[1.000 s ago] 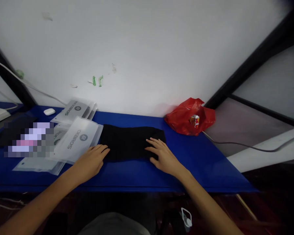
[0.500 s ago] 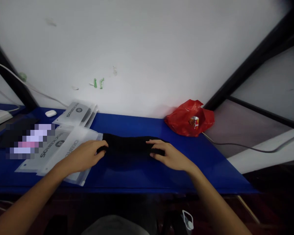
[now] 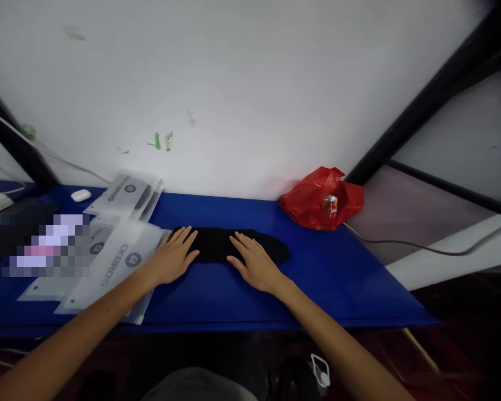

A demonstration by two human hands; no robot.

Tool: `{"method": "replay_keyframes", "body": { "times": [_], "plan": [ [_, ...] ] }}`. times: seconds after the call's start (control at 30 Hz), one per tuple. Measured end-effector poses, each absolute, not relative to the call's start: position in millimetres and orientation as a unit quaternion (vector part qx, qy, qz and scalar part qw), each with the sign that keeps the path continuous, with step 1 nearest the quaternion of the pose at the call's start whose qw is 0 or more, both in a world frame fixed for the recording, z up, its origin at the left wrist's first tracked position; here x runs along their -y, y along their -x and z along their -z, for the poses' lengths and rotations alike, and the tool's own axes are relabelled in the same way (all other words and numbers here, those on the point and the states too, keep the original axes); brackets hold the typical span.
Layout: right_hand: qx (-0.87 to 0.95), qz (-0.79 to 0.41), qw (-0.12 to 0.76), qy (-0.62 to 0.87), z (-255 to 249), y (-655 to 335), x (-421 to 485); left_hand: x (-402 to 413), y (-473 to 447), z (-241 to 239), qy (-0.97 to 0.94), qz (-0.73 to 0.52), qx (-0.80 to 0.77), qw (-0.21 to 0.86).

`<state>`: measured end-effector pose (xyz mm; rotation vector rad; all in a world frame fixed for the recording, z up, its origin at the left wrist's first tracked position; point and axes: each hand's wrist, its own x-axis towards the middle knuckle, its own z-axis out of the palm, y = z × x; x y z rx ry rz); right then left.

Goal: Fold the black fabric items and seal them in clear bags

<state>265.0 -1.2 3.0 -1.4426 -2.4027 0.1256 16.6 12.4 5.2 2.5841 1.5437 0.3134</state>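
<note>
A flat strip of black cloth (image 3: 215, 245) lies lengthwise across the blue table (image 3: 234, 301); what kind of garment or piece it is, I cannot make out. My left hand (image 3: 173, 256) rests flat on its left end, fingers spread. On the cloth's right half lies my right hand (image 3: 253, 262), palm down with the fingers stretched out. Neither hand grips anything. Just left of the cloth, partly under my left forearm, are clear plastic zip bags (image 3: 121, 253) with ROCKBROS print.
More printed bags (image 3: 127, 195) are stacked near the wall. A white earbud case (image 3: 80, 195) sits beside them, and a phone with a blurred screen (image 3: 50, 239) lies at the left. A red plastic bag (image 3: 317, 200) stands at the back right, near a cable (image 3: 401, 245).
Both hands have gone from pinching the cloth's ends to lying flat on it. The cloth now lies down on the table, and my right hand has moved inward to the left.
</note>
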Motion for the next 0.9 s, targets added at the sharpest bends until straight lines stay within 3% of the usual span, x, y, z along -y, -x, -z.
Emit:
{"method": "replay_keyframes", "body": {
  "times": [0.17, 0.63, 0.9],
  "plan": [
    [0.846, -0.086, 0.138, 0.508, 8, -292, -19, -27, -6, 11, -0.845, -0.126, -0.514, 0.083],
    [0.841, -0.085, 0.179, 0.504, 19, -301, -52, -65, 12, 5, -0.8, -0.144, -0.567, 0.136],
    [0.814, -0.047, 0.288, 0.502, 13, -305, -50, -85, 1, -20, -0.792, -0.101, -0.586, 0.136]
  ]
}}
